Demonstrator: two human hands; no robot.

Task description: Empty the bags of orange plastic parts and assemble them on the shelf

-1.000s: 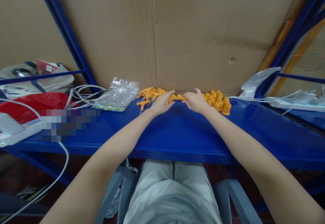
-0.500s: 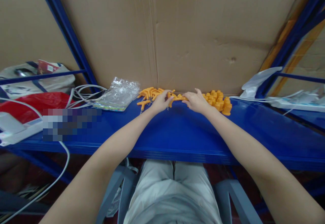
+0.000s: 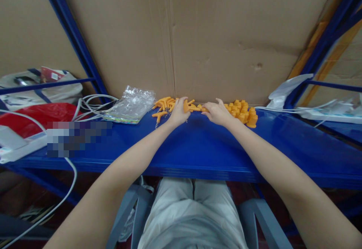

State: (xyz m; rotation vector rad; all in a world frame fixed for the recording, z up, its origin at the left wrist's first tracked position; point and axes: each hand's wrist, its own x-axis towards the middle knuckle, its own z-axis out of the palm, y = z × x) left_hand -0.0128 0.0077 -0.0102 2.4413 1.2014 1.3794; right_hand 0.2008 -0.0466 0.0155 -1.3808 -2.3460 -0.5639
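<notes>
My left hand (image 3: 178,114) is closed on an orange piece (image 3: 186,106) near the back of the blue table (image 3: 203,147). To its right, my right hand (image 3: 217,112) has its fingers bent around the end of an orange part (image 3: 205,109). Small orange pieces lie between the two hands. Left of my left hand is a pile of branched orange pieces (image 3: 164,103) with little chains, one of them (image 3: 158,116) lying in front. Blocky orange pieces (image 3: 240,110) stand grouped just right of my right hand.
A clear plastic bag (image 3: 131,104) lies left of the pile. Farther left are white cables (image 3: 94,102), a red bag (image 3: 51,117) and a white power strip (image 3: 25,147). Cardboard (image 3: 215,45) rises behind the table. Another white strip (image 3: 333,115) is at the far right.
My left hand has turned and shifted slightly, and an orange piece now shows upright at its fingers. My right hand has hardly moved.
</notes>
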